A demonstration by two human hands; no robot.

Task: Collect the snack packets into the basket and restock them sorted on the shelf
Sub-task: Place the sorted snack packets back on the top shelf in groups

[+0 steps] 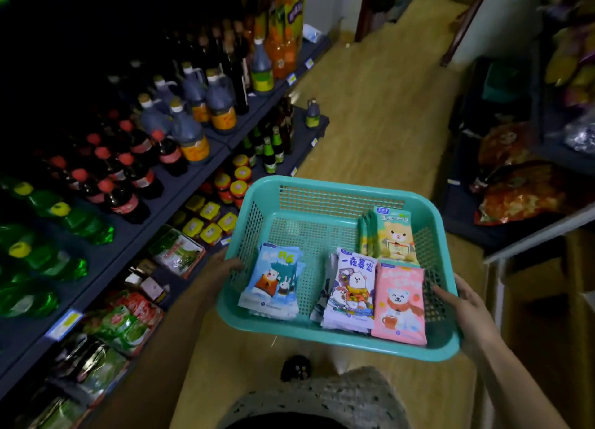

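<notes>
Snack packets are lying inside a turquoise perforated plastic basket (pixel 325 200), which a person is carrying over a wooden floor (pixel 380 113). The left hand (pixel 225 267) is gripping the basket's left rim, fingers curling over the wall; the right hand (pixel 467 303) is clasping the right rim. Inside, a blue-and-white bear packet stack (pixel 273 283) is resting near the left wall, a white cartoon-dog packet stack (pixel 352 287) is sitting beside a pink polar-bear packet (pixel 401 303), and a green bear packet stack (pixel 391 235) is leaning at the far right corner. Left of the basket, dark shelves (pixel 180 187) are holding red-capped bottles (pixel 128 174), dark jugs (pixel 190 129) and green pouches (pixel 48 255)
</notes>
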